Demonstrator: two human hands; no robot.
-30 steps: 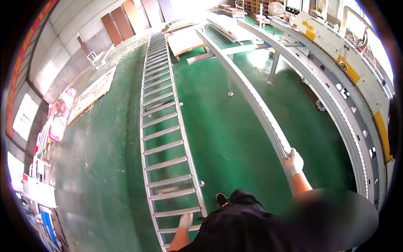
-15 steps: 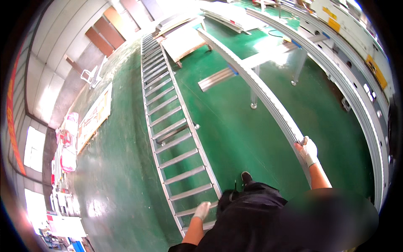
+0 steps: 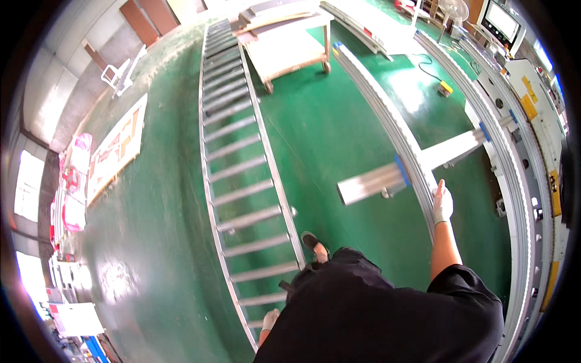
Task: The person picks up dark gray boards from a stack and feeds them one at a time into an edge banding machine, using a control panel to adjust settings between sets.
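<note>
My right hand [image 3: 443,204], in a white glove with fingertips bare, lies along a long grey rail [image 3: 387,115] with a toothed strip on top. Its fingers point forward along the rail and are not wrapped round it. My left hand [image 3: 271,319], gloved as well, hangs low beside my dark clothing, above the near rungs of a ladder-like metal frame [image 3: 242,165]. Its fingers are mostly hidden, so whether it touches the frame cannot be told. A silver crossbeam [image 3: 373,181] with blue end pieces passes under the rail.
A wooden table [image 3: 284,57] carrying boards stands ahead. Further rails [image 3: 484,103] and a pale machine [image 3: 532,115] run along the right. A yellow foot pedal [image 3: 445,89] with a cable lies on the green floor. A framed panel [image 3: 118,148] and red-and-white bundles [image 3: 72,187] lie left.
I have moved forward along the rail; the crossbeam and table appear nearer. My right hand has slid along the rail, its fingers straighter. My left hand has dropped closer to my body.
</note>
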